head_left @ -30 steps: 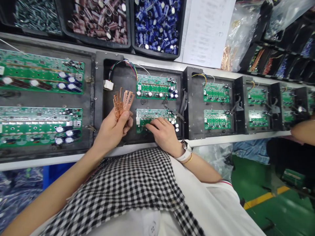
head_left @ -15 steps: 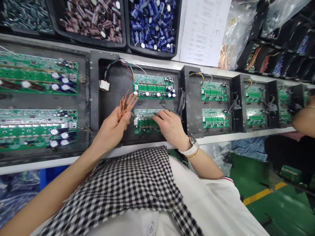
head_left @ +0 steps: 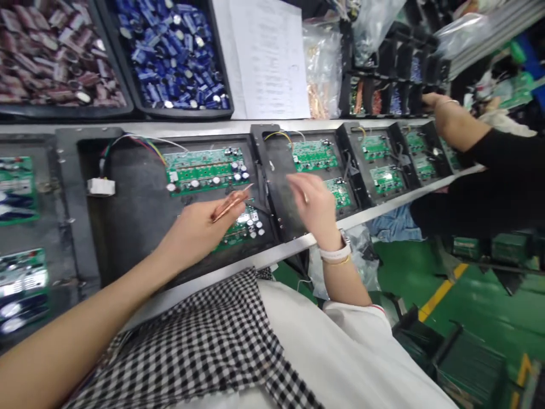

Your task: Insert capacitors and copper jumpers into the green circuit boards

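Note:
My left hand (head_left: pixel 193 230) is closed on a small bundle of copper strips (head_left: pixel 230 205), which point up and to the right. Beneath it lies a green circuit board (head_left: pixel 236 236), partly hidden by the hand. Another board (head_left: pixel 204 170) with capacitors along its lower edge sits farther back in the same black tray. My right hand (head_left: pixel 314 205) hovers over the neighbouring tray, its fingers curled and smeared by motion. Whether it holds anything does not show. Just beyond it are an upper board (head_left: pixel 315 155) and a lower board (head_left: pixel 340 192), the latter partly covered by the hand.
Bins of blue capacitors (head_left: pixel 174 57) and brown capacitors (head_left: pixel 55 57) stand behind the trays. Beside them are a printed sheet (head_left: pixel 272 62) and a plastic bag (head_left: pixel 322 68) with copper parts. A white connector (head_left: pixel 102 186) lies at left. A co-worker's arm (head_left: pixel 462 125) reaches in at right.
The view has swung right. My right hand has left the lower board and moved right over the neighbouring tray. My left hand, still gripping the copper strips, has shifted over that lower board.

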Motion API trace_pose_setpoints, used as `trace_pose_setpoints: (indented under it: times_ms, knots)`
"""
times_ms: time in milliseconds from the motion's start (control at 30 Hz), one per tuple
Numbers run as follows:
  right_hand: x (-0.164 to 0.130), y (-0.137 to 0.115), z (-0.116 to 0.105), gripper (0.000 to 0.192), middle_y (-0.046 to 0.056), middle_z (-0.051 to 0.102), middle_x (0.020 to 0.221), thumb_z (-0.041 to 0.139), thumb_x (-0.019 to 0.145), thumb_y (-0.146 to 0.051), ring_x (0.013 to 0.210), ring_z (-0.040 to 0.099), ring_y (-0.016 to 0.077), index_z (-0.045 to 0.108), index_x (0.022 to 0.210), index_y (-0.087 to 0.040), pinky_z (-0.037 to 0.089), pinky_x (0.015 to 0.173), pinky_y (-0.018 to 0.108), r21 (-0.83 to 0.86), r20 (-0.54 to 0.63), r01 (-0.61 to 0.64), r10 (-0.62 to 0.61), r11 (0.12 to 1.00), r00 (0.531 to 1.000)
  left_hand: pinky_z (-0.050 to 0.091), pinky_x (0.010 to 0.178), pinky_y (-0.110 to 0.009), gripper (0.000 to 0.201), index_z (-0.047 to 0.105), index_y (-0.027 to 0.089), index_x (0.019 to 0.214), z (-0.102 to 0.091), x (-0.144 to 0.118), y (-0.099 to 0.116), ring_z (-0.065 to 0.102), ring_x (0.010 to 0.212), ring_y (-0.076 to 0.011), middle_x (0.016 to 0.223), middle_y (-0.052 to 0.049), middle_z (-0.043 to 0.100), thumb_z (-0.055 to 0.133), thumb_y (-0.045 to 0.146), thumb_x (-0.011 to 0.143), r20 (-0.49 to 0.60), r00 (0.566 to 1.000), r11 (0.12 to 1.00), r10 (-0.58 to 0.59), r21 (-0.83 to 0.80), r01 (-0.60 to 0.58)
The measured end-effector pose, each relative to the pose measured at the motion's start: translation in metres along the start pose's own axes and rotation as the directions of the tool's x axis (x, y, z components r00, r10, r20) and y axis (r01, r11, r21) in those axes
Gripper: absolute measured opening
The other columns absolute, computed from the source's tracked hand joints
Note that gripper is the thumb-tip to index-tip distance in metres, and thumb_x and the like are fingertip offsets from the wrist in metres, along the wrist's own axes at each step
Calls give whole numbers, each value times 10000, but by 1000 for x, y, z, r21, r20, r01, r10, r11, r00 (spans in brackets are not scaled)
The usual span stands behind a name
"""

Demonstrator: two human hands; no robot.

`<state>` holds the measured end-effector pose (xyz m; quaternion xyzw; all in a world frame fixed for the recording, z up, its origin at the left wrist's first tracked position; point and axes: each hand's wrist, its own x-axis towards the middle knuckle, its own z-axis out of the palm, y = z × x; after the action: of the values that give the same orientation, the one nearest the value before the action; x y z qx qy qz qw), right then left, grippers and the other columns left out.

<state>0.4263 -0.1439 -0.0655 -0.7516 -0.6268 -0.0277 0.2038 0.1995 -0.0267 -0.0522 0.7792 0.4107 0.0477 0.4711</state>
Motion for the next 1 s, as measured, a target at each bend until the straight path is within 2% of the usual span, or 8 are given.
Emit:
trace_pose_setpoints:
  times_ms: [67,133,200,300,433,533,700,1000]
  knots:
    - [-9,56,-12,288,129,630,1238,456,983,-209,1172,533,238,662,1183,-188,438,1028,424,-104,-155,-225,208,969,966,301,535,-264,519,509,198,578,14,26,20,498,554,-182,560,-20,504,446,617,877,78,997,984,27,171,-40]
    - [-22,108,-18,308,161,607,1272,444,962,-175,1209,501,271,675,1165,-163,420,1047,478,-193,-225,-376,332,906,916,327,539,-289,583,552,200,566,28,52,35,575,597,-240,584,-65,572,417,684,862,113,994,942,13,333,-50]
    - [-34,149,-20,317,172,593,1297,440,942,-153,1221,495,283,688,1139,-158,423,1042,495,-266,-225,-427,375,864,899,365,555,-318,637,584,194,567,40,71,44,637,672,-306,638,-124,632,396,736,844,101,995,897,-10,441,-36]
    - [-49,184,-17,303,147,559,1362,451,939,-171,1240,492,272,704,1107,-183,435,1041,463,-321,-212,-398,344,859,915,429,596,-362,663,662,168,659,51,89,52,676,775,-377,747,-192,692,412,761,818,56,998,878,-42,479,10]
    - [-61,195,-18,289,127,541,1400,450,972,-236,1230,501,262,695,1120,-201,449,1022,426,-379,-182,-314,262,871,948,473,617,-387,651,717,154,765,55,94,60,687,799,-390,796,-200,716,467,754,786,37,992,882,-119,463,89]
    - [-68,199,-23,267,127,559,1389,465,983,-277,1207,512,269,693,1098,-198,454,1006,425,-422,-155,-258,211,869,965,489,632,-374,559,737,143,840,57,93,63,697,833,-379,839,-195,729,520,655,790,2,987,868,-159,476,139]
    - [-75,215,-27,244,106,608,1337,509,977,-341,1183,535,255,716,1004,-215,458,1000,399,-395,-181,-193,130,898,975,509,648,-370,488,760,123,915,66,91,62,704,856,-368,855,-194,736,535,538,791,-89,977,865,-193,455,212]
    - [-77,223,-23,224,117,626,1317,529,970,-333,1179,551,259,707,1001,-200,467,965,410,-400,-173,-163,101,902,980,528,674,-380,516,785,119,963,74,89,55,703,843,-344,861,-184,738,545,548,805,-141,981,892,-136,413,184]
